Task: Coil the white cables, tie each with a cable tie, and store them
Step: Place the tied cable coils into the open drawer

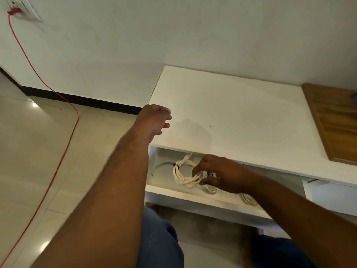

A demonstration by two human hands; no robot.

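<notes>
A white desk (231, 113) is standing against a pale wall (173, 35), taking up the right half of the view. A wooden board (336, 128) is lying on the desk top at its far right. To the left, a glossy tiled floor (29, 151) is running up to a black baseboard (87, 101). A red cord (63, 151) is hanging from a wall socket (25, 8) at the far left and trailing across the tiles toward the near side.

Under the near edge of the desk top, a white drawer (183, 194) is standing open. Three bundles are lying inside it. The white cable coil (181, 176) is sitting at the left of the drawer, bound on its left side by a black cable tie (176, 165) whose tail is sticking out to the left. A second coil (211, 188) is lying just to its right, partly hidden by the hand, and a third coil (248, 199) is lying farther right, near the drawer front.

The right hand (222, 174) is reaching into the drawer, its fingertips pinching the right side of the white cable coil. The left hand (154, 120) is hovering at the left edge of the desk top with fingers loosely curled, holding nothing; whether it is touching the desk cannot be told. Blue jeans (160, 238) are showing below the drawer.
</notes>
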